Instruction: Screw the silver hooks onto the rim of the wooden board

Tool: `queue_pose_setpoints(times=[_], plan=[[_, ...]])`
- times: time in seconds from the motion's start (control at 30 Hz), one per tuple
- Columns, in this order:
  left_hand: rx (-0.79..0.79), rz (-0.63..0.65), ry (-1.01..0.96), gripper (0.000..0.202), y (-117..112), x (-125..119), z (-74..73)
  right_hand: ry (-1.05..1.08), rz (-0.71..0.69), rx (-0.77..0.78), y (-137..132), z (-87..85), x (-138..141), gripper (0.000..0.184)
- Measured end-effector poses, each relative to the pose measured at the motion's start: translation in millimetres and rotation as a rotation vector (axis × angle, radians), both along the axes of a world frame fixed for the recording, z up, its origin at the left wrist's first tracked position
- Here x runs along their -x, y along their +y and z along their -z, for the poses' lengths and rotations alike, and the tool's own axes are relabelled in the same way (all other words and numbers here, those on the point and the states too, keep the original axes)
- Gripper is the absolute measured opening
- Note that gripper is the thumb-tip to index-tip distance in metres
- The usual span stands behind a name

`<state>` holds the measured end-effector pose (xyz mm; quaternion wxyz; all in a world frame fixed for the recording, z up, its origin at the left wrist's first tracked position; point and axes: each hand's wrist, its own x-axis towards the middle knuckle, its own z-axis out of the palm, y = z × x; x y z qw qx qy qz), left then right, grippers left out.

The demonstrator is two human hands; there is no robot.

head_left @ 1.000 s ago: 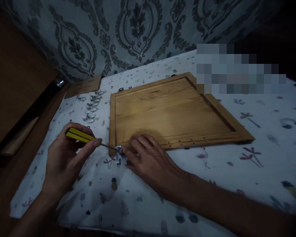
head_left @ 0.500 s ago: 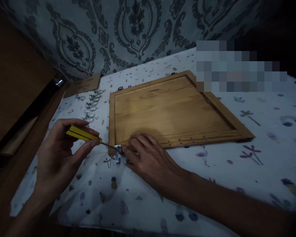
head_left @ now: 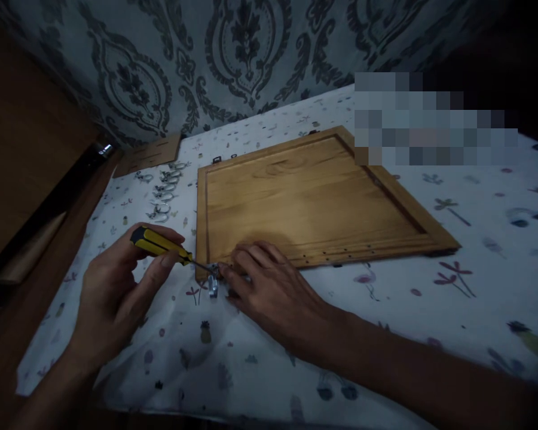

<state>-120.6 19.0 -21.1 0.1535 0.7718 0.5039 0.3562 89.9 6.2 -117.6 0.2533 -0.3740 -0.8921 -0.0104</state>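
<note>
My left hand (head_left: 121,286) is closed around the yellow and black handle of a screwdriver (head_left: 159,243). The screwdriver slants down to the right, its tip on a small silver metal hinge (head_left: 212,284) at the near left corner of a framed wooden panel (head_left: 278,197). Pressed against the hinge are the index finger and thumb of my right hand (head_left: 266,278), with its other fingers bent over the panel's near edge. Part of the hinge is hidden by those fingertips.
Several silver metal pieces (head_left: 164,192) lie in a row left of the panel, near a flat brown cardboard piece (head_left: 150,155). A white patterned cloth (head_left: 251,382) covers the table. Patterned wallpaper (head_left: 246,48) rises behind; brown wooden furniture (head_left: 27,107) stands at left.
The screwdriver handle has turned in my left hand, showing more of its black end. My left hand has shifted right, closer to the hinge; my right hand stays in place.
</note>
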Motion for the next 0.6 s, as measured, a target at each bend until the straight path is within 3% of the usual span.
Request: queue_pose_setpoints(times=[0.07,0.13,0.2,0.3,0.4,0.5,0.6], plan=[[0.041,-0.069,-0.128,0.008,-0.8,-8.1,-2.0,0.001,-0.003,0.01,0.4,1.2,0.3,0.031],[0.058,-0.113,-0.24,0.022,-0.7,-14.9,-3.4,-0.004,-0.008,0.02,0.8,2.1,0.5,0.033],[0.043,-0.112,-0.306,0.037,0.5,-18.1,-3.3,-0.01,-0.007,0.028,1.0,2.3,0.4,0.035],[0.023,-0.075,-0.313,0.036,2.8,-16.2,-1.1,-0.018,-0.005,0.029,0.5,1.6,-0.2,0.038],[-0.099,-0.08,-0.202,0.024,4.2,-8.3,0.7,-0.006,-0.007,0.038,-0.4,1.5,-0.6,0.036],[-0.288,-0.211,0.064,0.021,3.5,1.3,-1.3,-0.002,-0.01,0.081,-0.9,2.8,-0.5,0.035],[-0.326,-0.301,0.197,0.022,1.6,6.6,-6.6,-0.015,-0.008,0.128,-0.7,3.9,-0.1,0.036]])
